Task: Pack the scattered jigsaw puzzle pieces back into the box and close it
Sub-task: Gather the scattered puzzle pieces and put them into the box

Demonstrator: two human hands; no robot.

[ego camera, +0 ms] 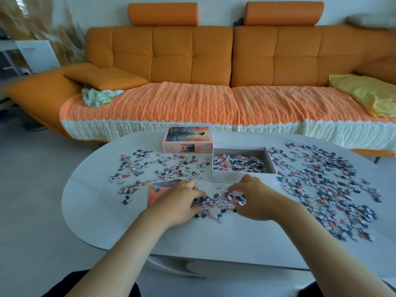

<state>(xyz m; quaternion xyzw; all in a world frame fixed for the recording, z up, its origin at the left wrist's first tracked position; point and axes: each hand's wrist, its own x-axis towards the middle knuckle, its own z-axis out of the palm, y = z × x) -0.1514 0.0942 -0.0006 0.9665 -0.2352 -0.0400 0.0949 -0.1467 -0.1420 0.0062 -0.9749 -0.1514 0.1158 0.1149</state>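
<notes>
On a white bench [214, 239], a small heap [218, 202] of jigsaw bits at the near middle is cupped between the left hand [182, 202] and right hand [255, 198], the fingers of both curled around it. The open box [231, 177], partly filled, stands just beyond, its lid [187, 139] far left of it. Loose pieces [321, 185] are spread widely on both sides. Gathering is judged well short of done; next, the heap must be scooped over the box's near wall.
</notes>
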